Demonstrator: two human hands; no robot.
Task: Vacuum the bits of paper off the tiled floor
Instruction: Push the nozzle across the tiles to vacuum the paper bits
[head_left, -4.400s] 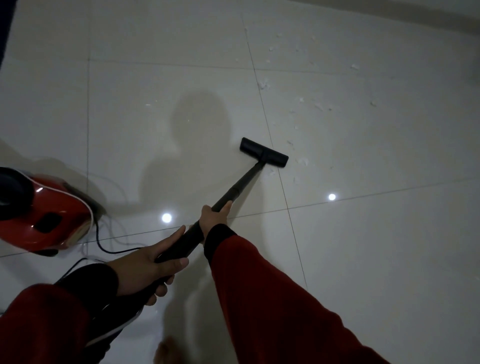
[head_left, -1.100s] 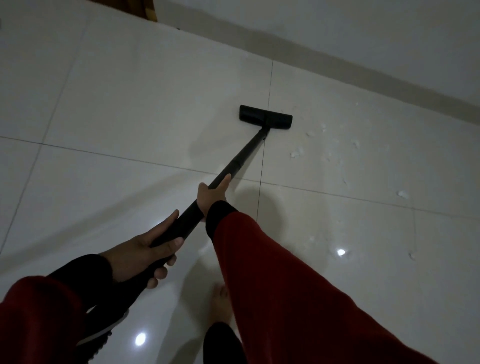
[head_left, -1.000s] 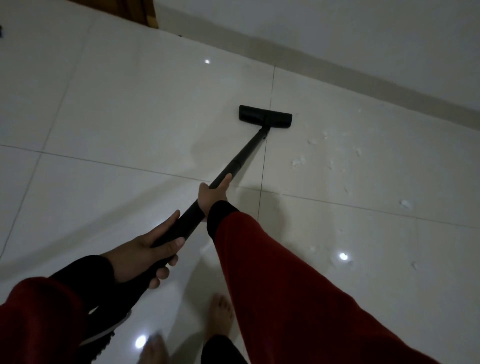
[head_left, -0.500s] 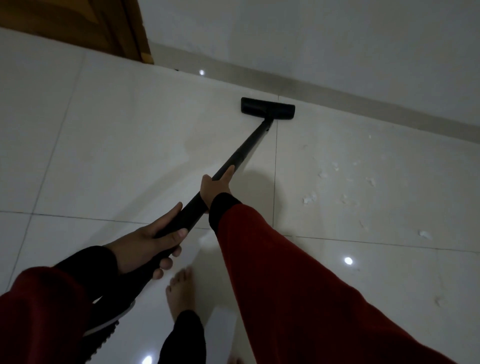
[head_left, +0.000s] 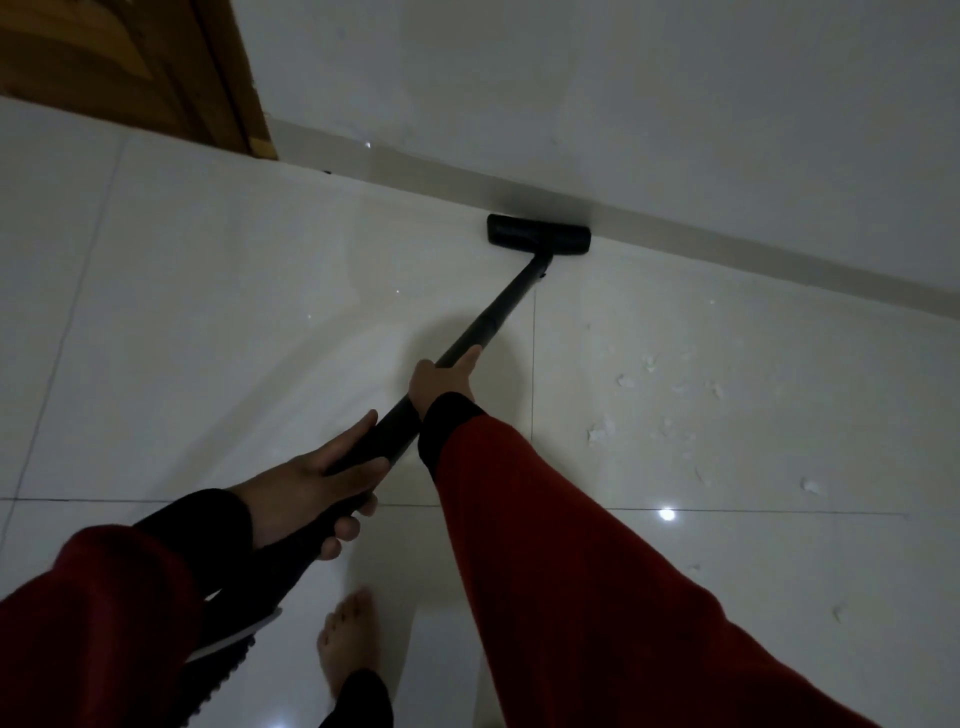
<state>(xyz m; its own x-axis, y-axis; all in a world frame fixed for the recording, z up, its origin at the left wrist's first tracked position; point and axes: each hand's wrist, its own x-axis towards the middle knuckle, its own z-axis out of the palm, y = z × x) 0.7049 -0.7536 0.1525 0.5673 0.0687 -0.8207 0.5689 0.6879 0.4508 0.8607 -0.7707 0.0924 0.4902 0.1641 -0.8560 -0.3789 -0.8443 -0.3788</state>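
The black vacuum wand (head_left: 493, 321) runs from my hands up to its flat floor head (head_left: 538, 242), which sits on the tiles right against the skirting board. My left hand (head_left: 311, 486) is shut on the wand's lower, thicker part. My right hand (head_left: 441, 382) grips the wand higher up, thumb stretched along it. Several white bits of paper (head_left: 601, 433) lie scattered on the tiled floor (head_left: 234, 338) to the right of the wand, apart from the head. The vacuum's body is out of view.
A white wall (head_left: 623, 104) with a beige skirting board (head_left: 753, 254) runs across the top. A wooden door frame (head_left: 228, 78) stands at the top left. My bare foot (head_left: 348, 644) rests on the tiles below my hands.
I have stepped forward and pushed the floor head away from me across the tile until it reached the skirting board. Both hands kept their grip. The paper bits now lie further back, right of the wand.
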